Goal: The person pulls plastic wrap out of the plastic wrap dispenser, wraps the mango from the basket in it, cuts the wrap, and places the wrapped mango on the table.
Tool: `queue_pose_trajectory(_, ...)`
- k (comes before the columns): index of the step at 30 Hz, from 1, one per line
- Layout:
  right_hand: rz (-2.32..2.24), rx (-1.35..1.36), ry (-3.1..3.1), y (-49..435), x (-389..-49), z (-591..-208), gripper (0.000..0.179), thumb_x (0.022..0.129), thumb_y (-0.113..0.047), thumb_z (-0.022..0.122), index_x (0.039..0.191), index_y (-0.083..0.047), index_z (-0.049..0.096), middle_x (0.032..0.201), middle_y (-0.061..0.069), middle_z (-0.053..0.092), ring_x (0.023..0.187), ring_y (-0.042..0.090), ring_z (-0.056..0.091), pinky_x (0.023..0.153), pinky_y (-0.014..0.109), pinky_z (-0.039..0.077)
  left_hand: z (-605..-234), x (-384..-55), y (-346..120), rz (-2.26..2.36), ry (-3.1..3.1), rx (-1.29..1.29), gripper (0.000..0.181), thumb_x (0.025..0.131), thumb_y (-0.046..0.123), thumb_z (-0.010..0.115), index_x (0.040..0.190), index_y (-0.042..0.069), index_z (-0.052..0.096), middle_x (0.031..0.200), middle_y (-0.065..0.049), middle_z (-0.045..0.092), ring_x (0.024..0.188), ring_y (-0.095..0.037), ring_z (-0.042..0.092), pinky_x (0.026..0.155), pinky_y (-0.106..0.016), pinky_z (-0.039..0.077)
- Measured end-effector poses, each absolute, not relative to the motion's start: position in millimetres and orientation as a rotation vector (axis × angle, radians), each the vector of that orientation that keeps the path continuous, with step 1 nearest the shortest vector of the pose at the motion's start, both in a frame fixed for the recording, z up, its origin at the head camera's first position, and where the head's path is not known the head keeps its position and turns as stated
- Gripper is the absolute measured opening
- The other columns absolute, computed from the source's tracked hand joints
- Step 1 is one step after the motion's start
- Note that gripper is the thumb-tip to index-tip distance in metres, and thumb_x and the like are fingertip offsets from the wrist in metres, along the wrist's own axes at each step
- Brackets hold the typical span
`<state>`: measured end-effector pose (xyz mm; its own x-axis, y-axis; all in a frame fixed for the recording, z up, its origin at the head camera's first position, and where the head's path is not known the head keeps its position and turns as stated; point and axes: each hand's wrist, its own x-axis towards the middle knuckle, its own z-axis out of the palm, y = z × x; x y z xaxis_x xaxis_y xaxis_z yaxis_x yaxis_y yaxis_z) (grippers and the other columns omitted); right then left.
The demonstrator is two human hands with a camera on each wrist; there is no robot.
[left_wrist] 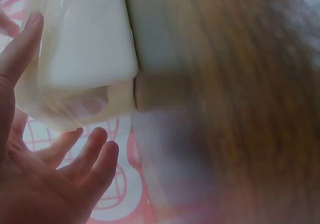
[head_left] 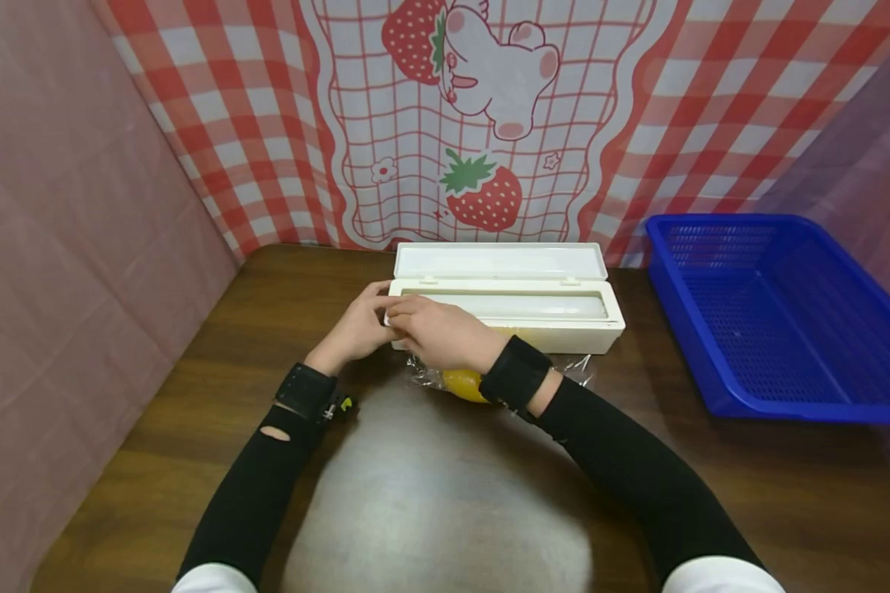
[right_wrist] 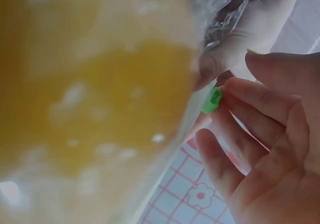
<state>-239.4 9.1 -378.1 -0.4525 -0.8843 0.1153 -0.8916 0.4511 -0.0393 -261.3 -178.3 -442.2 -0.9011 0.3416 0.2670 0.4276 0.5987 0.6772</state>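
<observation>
A long white cling film dispenser [head_left: 574,339] lies on the table with its lid [head_left: 500,261] raised at the back. My left hand [head_left: 356,329] holds its left end; in the left wrist view the thumb lies along one side, with fingers around the end. At the same end, my right hand [head_left: 445,329] reaches over, fingers pointing left. In the right wrist view its index fingertip touches a small green slider [right_wrist: 212,100], the thumb standing apart. Clear film [head_left: 580,368] hangs at the dispenser's front over a smooth yellow object [head_left: 463,385], partly hidden by the right wrist.
A blue plastic basket [head_left: 719,362] stands on the right side of the wooden table [head_left: 215,362]. Behind the dispenser hangs a red-and-white checked cloth [head_left: 259,132] with strawberries. Pink cloth [head_left: 59,247] covers the left side.
</observation>
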Motion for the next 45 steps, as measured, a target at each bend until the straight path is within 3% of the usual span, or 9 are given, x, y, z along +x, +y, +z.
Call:
queue_pose_trajectory(7, 0.057, 1.588, -2.718, 18.4, -237.5, -375.4, 0.047, 0.092, -0.03, 0.054, 0.132, -0.006, 0.049, 0.137, 0.007, 0.045, 0.129, 0.021, 0.034, 0.104, 0.03, 0.025, -441.7, -260.1, -173.7, -1.147, -2.76, -0.635, 0.052, 0.075, 0.036, 0.073, 0.124, 0.026, 0.059, 0.142, -0.006, 0.034, 0.126, -0.024, 0.034, 0.097, -0.039, 0.033)
queue_pose_trajectory(13, 0.038, 1.596, -2.773, 27.7, -236.3, -372.2, 0.048, 0.093, -0.031, 0.052, 0.133, -0.006, 0.047, 0.139, 0.008, 0.044, 0.129, 0.022, 0.034, 0.104, 0.03, 0.025, -442.8, -260.0, -170.0, -1.141, -2.784, -0.644, 0.051, 0.077, 0.041, 0.071, 0.125, 0.029, 0.058, 0.144, -0.006, 0.032, 0.128, -0.024, 0.033, 0.096, -0.041, 0.034)
queue_pose_trajectory(20, 0.131, 1.532, -2.84, 58.7, -233.1, -369.9, 0.049, 0.095, -0.032, 0.049, 0.135, -0.004, 0.045, 0.14, 0.008, 0.042, 0.129, 0.022, 0.036, 0.103, 0.032, 0.027, -439.4, -257.6, -170.3, -1.107, -2.849, -0.57, 0.065, 0.07, 0.057, 0.068, 0.127, 0.03, 0.056, 0.147, -0.01, 0.027, 0.131, -0.028, 0.028, 0.099, -0.043, 0.031)
queue_pose_trajectory(34, 0.375, 1.3, -2.788, 150.5, -225.5, -381.8, 0.049, 0.093, -0.034, 0.052, 0.131, -0.002, 0.05, 0.134, 0.01, 0.049, 0.122, 0.024, 0.043, 0.099, 0.039, 0.033, -435.8, -255.6, -175.9, -1.093, -2.866, -0.527, 0.071, 0.065, 0.064, 0.067, 0.127, 0.031, 0.054, 0.147, -0.007, 0.028, 0.131, -0.026, 0.028, 0.1, -0.044, 0.03)
queue_pose_trajectory(45, 0.421, 1.126, -2.692, 221.8, -217.7, -391.0, 0.04, 0.092, -0.026, 0.055, 0.124, -0.002, 0.057, 0.124, 0.012, 0.056, 0.115, 0.027, 0.048, 0.093, 0.044, 0.038, -435.9, -257.5, -176.8, -1.089, -2.889, -0.536, 0.071, 0.066, 0.065, 0.066, 0.129, 0.034, 0.052, 0.149, -0.006, 0.025, 0.132, -0.028, 0.027, 0.1, -0.045, 0.03)
